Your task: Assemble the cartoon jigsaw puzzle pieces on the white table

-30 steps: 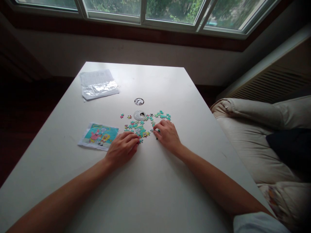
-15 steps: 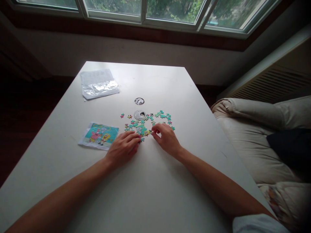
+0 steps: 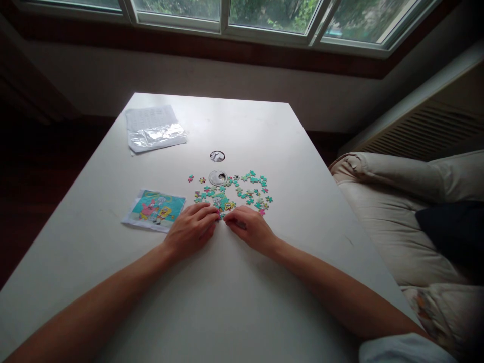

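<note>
My left hand (image 3: 193, 223) rests on the table with curled fingers, its tips holding a pink jigsaw puzzle piece (image 3: 218, 211) at the near edge of a partly joined puzzle (image 3: 220, 200). That joined part shows a teal ground with cartoon figures. Close by on the right, my right hand (image 3: 250, 228) is closed in a pinch, thumb and forefinger at a small teal puzzle piece (image 3: 222, 216); its fingers partly cover what they grip. Several loose puzzle pieces (image 3: 249, 193) lie beyond and to the right of the hands.
Left of my left hand lies a picture sheet (image 3: 157, 210) with cartoon figures. A clear plastic bag with paper (image 3: 157, 132) is at the far left of the white table (image 3: 234, 292). A round cable hole (image 3: 217, 157) and a ring-shaped cover (image 3: 214, 178) sit mid-table. A sofa (image 3: 370, 217) stands on the right.
My right hand has moved left and nearer to me, up to my left fingertips, uncovering loose pieces on the right. My left hand has stayed in place.
</note>
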{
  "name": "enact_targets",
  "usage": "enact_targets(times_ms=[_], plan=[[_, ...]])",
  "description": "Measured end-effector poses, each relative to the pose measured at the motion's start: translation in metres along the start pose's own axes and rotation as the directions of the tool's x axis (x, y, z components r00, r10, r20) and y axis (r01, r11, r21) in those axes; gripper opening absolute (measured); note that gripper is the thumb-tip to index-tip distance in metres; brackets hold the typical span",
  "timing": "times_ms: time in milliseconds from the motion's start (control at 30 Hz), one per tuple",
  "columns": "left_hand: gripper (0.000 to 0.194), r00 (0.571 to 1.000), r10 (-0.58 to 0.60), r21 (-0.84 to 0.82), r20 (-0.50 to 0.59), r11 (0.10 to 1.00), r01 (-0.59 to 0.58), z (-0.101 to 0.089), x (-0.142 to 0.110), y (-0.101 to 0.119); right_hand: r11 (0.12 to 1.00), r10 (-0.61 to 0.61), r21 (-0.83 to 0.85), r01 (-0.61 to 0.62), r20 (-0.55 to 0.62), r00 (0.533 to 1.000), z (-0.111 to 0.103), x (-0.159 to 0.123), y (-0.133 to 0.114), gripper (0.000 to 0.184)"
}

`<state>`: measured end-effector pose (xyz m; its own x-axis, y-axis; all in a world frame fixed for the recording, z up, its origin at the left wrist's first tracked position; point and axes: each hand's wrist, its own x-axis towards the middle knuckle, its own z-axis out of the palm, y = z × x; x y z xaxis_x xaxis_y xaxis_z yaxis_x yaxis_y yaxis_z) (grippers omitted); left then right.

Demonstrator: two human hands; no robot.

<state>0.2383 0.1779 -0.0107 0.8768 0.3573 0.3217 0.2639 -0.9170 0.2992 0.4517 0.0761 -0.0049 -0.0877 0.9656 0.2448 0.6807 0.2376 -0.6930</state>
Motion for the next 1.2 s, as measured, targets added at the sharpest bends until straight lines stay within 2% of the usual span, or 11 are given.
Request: enact_targets(times_ms=[200,400,733,1200], plan=[[0.031,1.0,0.003,-0.012,-0.009,1.0,-0.004,-0.0001,0.0003,-0.0007,0.997,-0.068,-0.027,0.069,0.02,0.997,0.0031,-0.001,0.0002,0.015],[0.029,1.0,-0.001,-0.01,0.006,1.0,0.001,-0.001,0.0011,-0.0009,0.998,-0.07,-0.008,0.07,0.005,0.998,0.0039,-0.0009,0.0012,0.014],[0.03,1.0,0.005,-0.017,-0.005,1.0,-0.005,-0.0015,0.0016,-0.001,0.978,-0.136,-0.152,0.14,0.036,0.99,0.0043,-0.0008,0.0049,0.017],[0.029,1.0,-0.016,-0.018,0.013,1.0,0.016,-0.0012,0.0013,-0.0005,0.968,-0.163,-0.18,0.176,0.082,0.983,0.0009,0.0007,0.0078,0.018]])
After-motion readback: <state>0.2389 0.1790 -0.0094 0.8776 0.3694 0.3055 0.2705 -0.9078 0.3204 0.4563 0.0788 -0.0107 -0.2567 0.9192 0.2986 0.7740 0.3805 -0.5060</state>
